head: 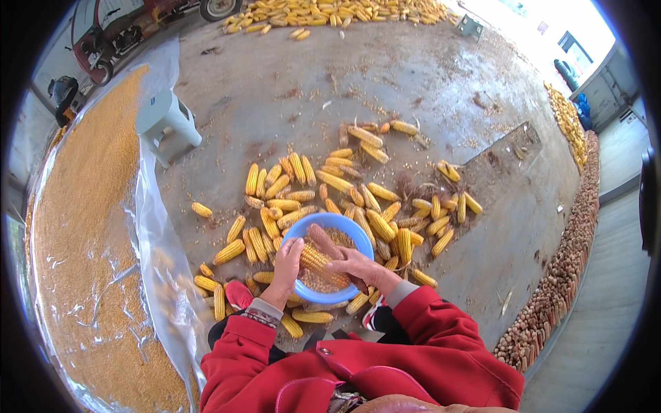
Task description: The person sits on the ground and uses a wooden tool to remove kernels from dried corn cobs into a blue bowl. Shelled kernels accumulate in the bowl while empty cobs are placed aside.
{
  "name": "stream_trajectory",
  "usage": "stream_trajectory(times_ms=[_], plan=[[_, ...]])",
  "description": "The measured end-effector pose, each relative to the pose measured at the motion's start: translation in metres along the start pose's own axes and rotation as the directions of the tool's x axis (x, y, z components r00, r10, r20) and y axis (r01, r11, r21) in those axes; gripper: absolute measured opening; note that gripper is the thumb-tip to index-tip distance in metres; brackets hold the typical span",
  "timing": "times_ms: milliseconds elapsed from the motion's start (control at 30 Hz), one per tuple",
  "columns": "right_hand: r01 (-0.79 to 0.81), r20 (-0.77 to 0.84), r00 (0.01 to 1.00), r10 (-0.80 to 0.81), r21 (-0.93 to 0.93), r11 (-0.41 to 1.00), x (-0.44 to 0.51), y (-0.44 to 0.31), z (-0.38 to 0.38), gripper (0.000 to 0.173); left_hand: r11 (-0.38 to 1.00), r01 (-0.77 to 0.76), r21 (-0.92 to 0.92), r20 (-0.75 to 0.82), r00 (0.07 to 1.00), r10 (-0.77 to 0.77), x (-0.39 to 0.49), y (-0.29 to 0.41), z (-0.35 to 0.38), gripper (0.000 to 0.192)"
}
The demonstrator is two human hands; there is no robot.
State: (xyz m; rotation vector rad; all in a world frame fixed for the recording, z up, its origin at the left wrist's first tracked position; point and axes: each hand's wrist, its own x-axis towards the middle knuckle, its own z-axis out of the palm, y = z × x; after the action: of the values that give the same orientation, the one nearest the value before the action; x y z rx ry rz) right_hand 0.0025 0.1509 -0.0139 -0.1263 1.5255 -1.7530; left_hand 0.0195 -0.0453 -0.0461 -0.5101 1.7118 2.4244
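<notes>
Over a blue plastic basin I hold a yellow ear of corn between both hands. My left hand grips its left side. On the right, my right hand holds the same ear together with a bare reddish corn cob, which lies across the ear. Loose kernels cover the bottom of the basin. Many ears of corn lie on the floor around the basin, some with husk or dark spots.
A pale plastic stool stands at the left beside kernels spread on clear plastic sheeting. Stacked bare cobs line the right wall. A corn pile and a red three-wheeled vehicle are farther back.
</notes>
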Motion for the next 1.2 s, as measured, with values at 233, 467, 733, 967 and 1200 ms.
stream_trajectory(times_ms=[233,467,733,967,1200], plan=[[-0.185,-0.03,0.982,0.184,-0.058,0.981,0.002,-0.001,-0.007,0.057,0.996,-0.049,0.073,-0.098,0.994,0.056,0.011,0.002,-0.02,0.026],[-0.095,0.042,0.995,0.088,0.225,0.97,0.0,0.002,0.004,0.07,0.924,-0.211,0.318,-0.096,0.963,0.252,0.009,0.013,-0.019,0.031],[-0.092,0.003,0.996,0.092,0.09,0.992,0.006,0.016,0.017,0.071,0.989,-0.019,0.144,-0.112,0.993,0.035,0.01,0.002,-0.018,0.025],[-0.15,-0.08,0.984,0.157,0.084,0.985,0.001,0.012,0.024,0.037,0.982,-0.008,0.189,-0.055,0.998,0.019,0.008,-0.006,-0.02,0.022],[-0.318,0.127,0.947,0.297,0.215,0.923,0.003,0.031,0.022,0.043,0.94,-0.112,0.323,0.064,0.993,0.097,0.011,-0.015,-0.023,0.025]])
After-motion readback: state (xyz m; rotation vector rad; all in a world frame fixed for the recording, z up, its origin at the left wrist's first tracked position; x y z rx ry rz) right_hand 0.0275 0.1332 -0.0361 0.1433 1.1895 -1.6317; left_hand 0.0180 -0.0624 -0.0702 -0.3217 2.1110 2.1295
